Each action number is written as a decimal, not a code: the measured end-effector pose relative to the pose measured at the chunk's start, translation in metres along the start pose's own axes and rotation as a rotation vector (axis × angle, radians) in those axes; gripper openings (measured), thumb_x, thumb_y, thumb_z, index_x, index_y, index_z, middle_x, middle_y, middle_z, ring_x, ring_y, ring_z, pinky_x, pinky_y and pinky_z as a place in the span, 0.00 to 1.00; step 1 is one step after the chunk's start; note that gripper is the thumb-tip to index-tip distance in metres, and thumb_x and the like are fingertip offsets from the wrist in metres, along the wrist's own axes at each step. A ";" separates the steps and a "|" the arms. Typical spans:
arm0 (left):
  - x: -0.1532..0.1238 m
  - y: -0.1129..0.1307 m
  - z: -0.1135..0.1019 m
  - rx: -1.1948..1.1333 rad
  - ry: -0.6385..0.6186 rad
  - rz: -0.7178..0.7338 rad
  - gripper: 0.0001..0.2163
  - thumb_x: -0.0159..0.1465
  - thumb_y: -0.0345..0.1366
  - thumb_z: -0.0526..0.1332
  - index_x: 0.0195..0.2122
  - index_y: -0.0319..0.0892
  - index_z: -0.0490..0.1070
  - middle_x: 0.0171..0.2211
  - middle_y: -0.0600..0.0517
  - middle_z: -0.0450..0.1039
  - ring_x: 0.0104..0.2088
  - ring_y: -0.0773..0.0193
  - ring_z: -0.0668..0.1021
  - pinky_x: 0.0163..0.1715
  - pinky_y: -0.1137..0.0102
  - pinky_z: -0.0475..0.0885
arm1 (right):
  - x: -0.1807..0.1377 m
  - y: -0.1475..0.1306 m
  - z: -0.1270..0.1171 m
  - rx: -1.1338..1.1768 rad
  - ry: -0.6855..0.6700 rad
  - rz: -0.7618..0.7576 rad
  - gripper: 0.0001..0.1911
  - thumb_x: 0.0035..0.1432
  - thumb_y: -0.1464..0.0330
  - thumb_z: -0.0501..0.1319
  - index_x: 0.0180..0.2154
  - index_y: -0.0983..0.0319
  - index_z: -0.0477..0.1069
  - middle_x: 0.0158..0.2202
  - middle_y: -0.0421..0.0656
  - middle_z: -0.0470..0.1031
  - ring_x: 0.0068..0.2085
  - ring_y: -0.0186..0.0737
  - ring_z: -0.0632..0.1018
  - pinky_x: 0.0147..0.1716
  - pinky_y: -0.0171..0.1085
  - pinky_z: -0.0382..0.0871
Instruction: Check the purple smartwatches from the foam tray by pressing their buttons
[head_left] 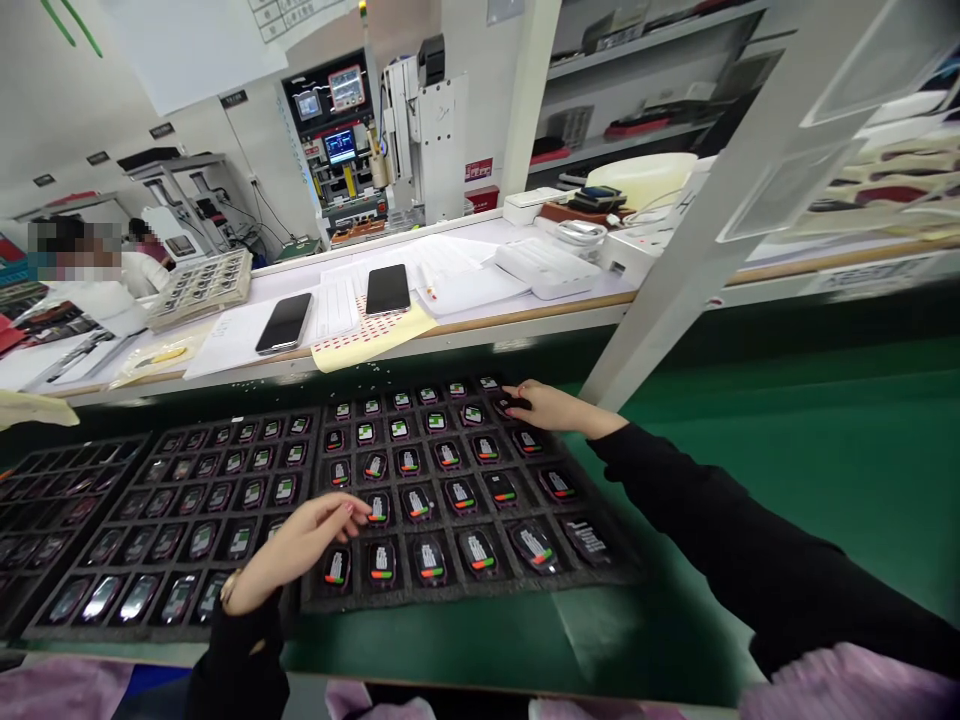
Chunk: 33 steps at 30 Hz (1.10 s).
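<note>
In the head view a black foam tray (469, 590) lies in front of me, its compartments holding several smartwatch-like devices with lit screens. My left hand (319, 530) hovers over the tray's left side, fingers loosely stretched out. Its fingertips reach the edge of a watch (379, 508) showing white text and a coloured bar. At the far right corner, my right hand (546, 407) has its index finger and thumb apart over a dark-screened watch (508, 408). Fingertips there seem to touch it, and they partly cover it. Neither hand lifts anything.
Left of it sit another filled foam tray (142, 632) and a third, darker tray (45, 530). A raised shelf behind carries two phones (388, 288), papers and a white box (553, 266). A slanted metal post (675, 270) stands near my right forearm. One person (97, 270) is at the far left.
</note>
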<state>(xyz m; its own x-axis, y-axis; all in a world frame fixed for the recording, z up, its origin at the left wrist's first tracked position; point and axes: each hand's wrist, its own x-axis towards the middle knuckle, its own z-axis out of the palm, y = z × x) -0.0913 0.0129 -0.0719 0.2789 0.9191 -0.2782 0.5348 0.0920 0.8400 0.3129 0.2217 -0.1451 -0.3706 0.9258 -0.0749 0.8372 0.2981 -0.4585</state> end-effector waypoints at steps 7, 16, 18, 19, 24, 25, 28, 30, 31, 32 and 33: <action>0.092 -0.007 -0.022 0.377 0.285 0.071 0.15 0.68 0.38 0.51 0.46 0.40 0.75 0.49 0.43 0.77 0.52 0.52 0.77 0.59 0.56 0.69 | 0.014 -0.029 0.001 -0.059 -0.058 -0.033 0.14 0.72 0.60 0.61 0.48 0.64 0.75 0.48 0.46 0.77 0.47 0.44 0.79 0.51 0.47 0.75; 0.144 0.017 0.021 0.513 0.265 0.323 0.13 0.67 0.31 0.56 0.52 0.39 0.72 0.52 0.41 0.73 0.58 0.50 0.73 0.64 0.53 0.65 | 0.032 -0.049 0.017 -0.006 -0.093 -0.078 0.13 0.71 0.62 0.62 0.50 0.64 0.73 0.52 0.49 0.74 0.49 0.45 0.77 0.50 0.47 0.75; 0.148 0.026 0.036 0.504 0.222 0.380 0.14 0.67 0.30 0.57 0.53 0.40 0.71 0.53 0.42 0.72 0.59 0.52 0.72 0.64 0.56 0.65 | 0.034 -0.048 0.017 0.042 -0.098 -0.085 0.13 0.71 0.62 0.62 0.50 0.64 0.73 0.50 0.48 0.74 0.47 0.44 0.78 0.48 0.46 0.76; 0.150 0.030 0.044 0.496 0.203 0.404 0.15 0.67 0.30 0.57 0.54 0.40 0.71 0.54 0.42 0.71 0.59 0.53 0.72 0.64 0.57 0.65 | 0.034 -0.047 0.017 0.069 -0.100 -0.091 0.13 0.72 0.62 0.62 0.50 0.64 0.73 0.49 0.47 0.75 0.46 0.43 0.78 0.47 0.45 0.77; 0.155 0.039 0.071 0.433 0.156 0.459 0.20 0.68 0.30 0.57 0.61 0.40 0.65 0.58 0.40 0.66 0.63 0.52 0.68 0.66 0.56 0.64 | 0.030 -0.041 0.019 0.196 -0.060 -0.134 0.10 0.71 0.64 0.62 0.47 0.65 0.74 0.47 0.46 0.76 0.45 0.42 0.79 0.48 0.45 0.77; 0.156 0.039 0.074 0.415 0.152 0.459 0.20 0.68 0.31 0.57 0.62 0.40 0.64 0.59 0.40 0.65 0.63 0.51 0.68 0.65 0.55 0.64 | 0.029 -0.040 0.019 0.218 -0.043 -0.142 0.09 0.71 0.64 0.62 0.46 0.64 0.74 0.47 0.46 0.76 0.46 0.42 0.79 0.49 0.46 0.76; 0.157 0.037 0.081 0.349 0.155 0.447 0.21 0.67 0.32 0.58 0.62 0.41 0.63 0.59 0.40 0.65 0.63 0.50 0.69 0.64 0.54 0.66 | 0.026 -0.040 0.019 0.287 0.014 -0.152 0.08 0.70 0.66 0.63 0.44 0.65 0.76 0.46 0.45 0.78 0.47 0.42 0.79 0.51 0.47 0.75; 0.156 0.036 0.085 0.295 0.172 0.429 0.21 0.67 0.32 0.57 0.62 0.41 0.63 0.58 0.40 0.64 0.59 0.51 0.72 0.61 0.55 0.70 | 0.024 -0.041 0.016 0.335 0.066 -0.142 0.06 0.69 0.68 0.64 0.43 0.65 0.76 0.44 0.45 0.79 0.47 0.42 0.80 0.52 0.47 0.75; 0.155 0.036 0.086 0.266 0.185 0.419 0.21 0.68 0.33 0.57 0.62 0.41 0.62 0.58 0.40 0.64 0.57 0.52 0.74 0.58 0.56 0.73 | 0.023 -0.042 0.013 0.360 0.097 -0.131 0.04 0.68 0.70 0.65 0.42 0.65 0.77 0.43 0.45 0.80 0.46 0.43 0.80 0.52 0.47 0.75; 0.154 0.036 0.087 0.236 0.201 0.410 0.21 0.68 0.33 0.56 0.63 0.41 0.62 0.58 0.39 0.63 0.54 0.54 0.75 0.55 0.57 0.75 | 0.022 -0.045 0.010 0.387 0.129 -0.119 0.04 0.67 0.72 0.64 0.41 0.65 0.78 0.42 0.46 0.80 0.45 0.44 0.81 0.52 0.46 0.75; 0.151 0.038 0.088 0.207 0.220 0.404 0.22 0.68 0.34 0.56 0.64 0.41 0.60 0.59 0.39 0.62 0.52 0.55 0.76 0.52 0.59 0.76 | 0.020 -0.048 0.006 0.415 0.158 -0.110 0.05 0.65 0.73 0.64 0.40 0.64 0.79 0.41 0.46 0.81 0.45 0.45 0.81 0.51 0.45 0.75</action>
<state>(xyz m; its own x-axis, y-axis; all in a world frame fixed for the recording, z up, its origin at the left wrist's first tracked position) 0.0414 0.1218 -0.1235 0.3338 0.9266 0.1734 0.5719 -0.3453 0.7441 0.2632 0.2248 -0.1298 -0.3551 0.9277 0.1154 0.5521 0.3077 -0.7749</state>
